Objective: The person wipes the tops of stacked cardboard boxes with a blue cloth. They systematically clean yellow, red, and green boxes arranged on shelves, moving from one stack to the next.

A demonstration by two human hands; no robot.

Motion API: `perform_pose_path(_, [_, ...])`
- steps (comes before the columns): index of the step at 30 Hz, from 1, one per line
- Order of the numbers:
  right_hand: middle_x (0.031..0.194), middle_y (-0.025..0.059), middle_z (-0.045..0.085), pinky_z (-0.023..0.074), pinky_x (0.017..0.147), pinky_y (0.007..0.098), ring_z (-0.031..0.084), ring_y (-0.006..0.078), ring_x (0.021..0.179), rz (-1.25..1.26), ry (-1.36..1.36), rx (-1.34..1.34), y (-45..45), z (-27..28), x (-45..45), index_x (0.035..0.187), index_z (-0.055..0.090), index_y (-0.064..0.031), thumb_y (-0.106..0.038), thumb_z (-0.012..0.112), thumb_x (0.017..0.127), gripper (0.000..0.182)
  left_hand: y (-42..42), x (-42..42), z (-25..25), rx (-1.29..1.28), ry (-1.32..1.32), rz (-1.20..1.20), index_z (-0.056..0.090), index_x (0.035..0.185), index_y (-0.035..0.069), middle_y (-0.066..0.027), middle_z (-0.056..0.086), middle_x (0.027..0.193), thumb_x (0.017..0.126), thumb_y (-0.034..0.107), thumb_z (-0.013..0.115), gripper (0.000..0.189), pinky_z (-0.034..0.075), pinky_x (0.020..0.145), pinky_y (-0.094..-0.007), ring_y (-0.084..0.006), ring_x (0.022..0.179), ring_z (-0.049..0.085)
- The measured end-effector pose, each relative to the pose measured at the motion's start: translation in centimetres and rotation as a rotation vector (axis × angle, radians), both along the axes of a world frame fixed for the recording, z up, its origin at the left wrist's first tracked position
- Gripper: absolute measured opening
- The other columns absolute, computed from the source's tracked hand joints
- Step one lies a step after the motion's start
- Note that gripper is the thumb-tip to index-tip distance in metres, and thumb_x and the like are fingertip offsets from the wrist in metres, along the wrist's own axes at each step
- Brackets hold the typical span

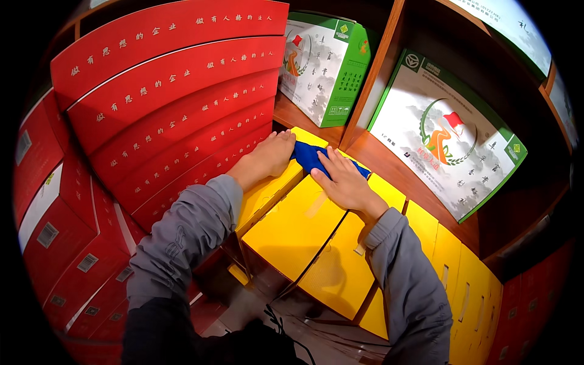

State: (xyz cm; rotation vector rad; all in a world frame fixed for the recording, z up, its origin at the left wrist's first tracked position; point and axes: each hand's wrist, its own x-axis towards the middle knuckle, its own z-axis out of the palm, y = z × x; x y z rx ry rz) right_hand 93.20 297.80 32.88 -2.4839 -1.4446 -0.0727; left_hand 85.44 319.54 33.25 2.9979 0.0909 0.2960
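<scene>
A folded blue cloth [311,156] lies across the back edge of the yellow cardboard boxes. My right hand [344,180] rests palm down, fingers extended and a little apart, over the cloth and the top of a yellow box [289,223]. My left hand [273,155] lies on the neighbouring yellow box [255,205], at the cloth's left end. Whether its fingers pinch the cloth is hidden. A strip of tape [315,205] shows on the box top in front of my right hand.
Stacked red boxes [182,91] with printed writing rise at the left. Behind, a wooden shelf divider [374,73] separates two white-and-green cartons [449,132]. More yellow boxes [456,269] run to the right. Dark cords [280,321] hang in front of me.
</scene>
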Motion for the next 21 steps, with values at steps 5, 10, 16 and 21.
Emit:
perform_pose_path(5, [0.164,0.0222,0.022,0.0137,0.124,0.0429,0.021,0.0341,0.153,-0.053,-0.016,0.006,-0.1,-0.5,1.9,0.156,0.035,-0.0070,-0.059,0.029,0.105,0.073,0.5,2.1,-0.7,-0.025,-0.020,-0.055,0.035,0.149,-0.008,-0.0281,0.033,0.157,0.095,-0.001,0.044,0.055,0.022,0.125,-0.0412,-0.0351,0.149,0.031])
perform_pose_path(10, [0.165,0.0194,0.023,0.0143,0.124,0.0428,0.021,0.0322,0.153,-0.088,-0.028,0.012,-0.1,-0.6,2.0,0.156,0.035,-0.0083,-0.059,0.029,0.105,0.072,0.9,2.4,-1.1,-0.111,-0.035,-0.081,0.037,0.148,-0.006,-0.0267,0.033,0.157,0.095,-0.001,0.044,0.054,0.021,0.125,-0.0425,-0.0354,0.149,0.029])
perform_pose_path(16, [0.166,0.0167,0.022,0.0133,0.125,0.0416,0.020,0.0305,0.154,-0.098,-0.027,-0.015,-0.1,-0.5,2.0,0.157,0.032,-0.0091,-0.058,0.028,0.105,0.072,0.2,2.1,-1.0,-0.137,-0.008,-0.094,0.040,0.148,-0.004,-0.0261,0.035,0.157,0.096,0.002,0.045,0.053,0.021,0.124,-0.0447,-0.0363,0.149,0.031])
perform_pose_path(21, [0.166,0.0155,0.021,0.0124,0.125,0.0402,0.019,0.0301,0.154,-0.116,-0.026,-0.024,0.0,-0.4,1.4,0.158,0.030,-0.0088,-0.057,0.028,0.106,0.071,0.0,1.2,-1.7,-0.081,-0.030,-0.153,0.044,0.146,-0.003,-0.0237,0.039,0.156,0.096,0.010,0.049,0.052,0.027,0.122,-0.0400,-0.0332,0.146,0.036])
